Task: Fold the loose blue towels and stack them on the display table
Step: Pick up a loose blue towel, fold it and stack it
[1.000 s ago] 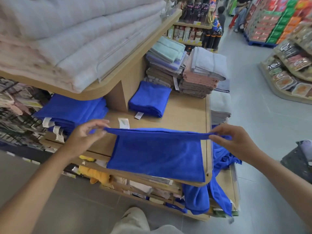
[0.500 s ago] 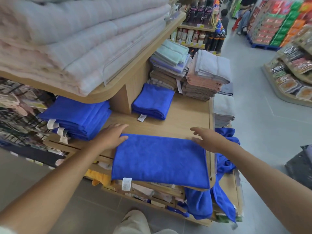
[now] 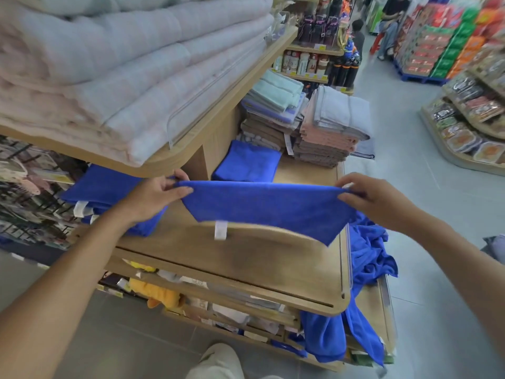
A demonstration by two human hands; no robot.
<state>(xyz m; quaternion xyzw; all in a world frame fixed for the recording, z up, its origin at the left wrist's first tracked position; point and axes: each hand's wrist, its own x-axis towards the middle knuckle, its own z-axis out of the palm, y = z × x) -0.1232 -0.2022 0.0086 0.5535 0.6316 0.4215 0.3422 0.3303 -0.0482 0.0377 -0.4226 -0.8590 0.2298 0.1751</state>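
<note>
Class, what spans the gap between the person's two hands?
In the head view, a folded blue cloth towel, pinched at its top corners by the left hand and right hand.

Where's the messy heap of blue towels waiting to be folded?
In the head view, the loose blue towels lie heaped on the right, just off the display table's right edge and below the right hand, spilling downward.

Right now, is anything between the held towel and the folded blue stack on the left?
Nothing visible on the table between the towel and the stack. Left hand and right hand pinch its top corners. The upper shelf overhangs the stack, so probably go in low.
</note>
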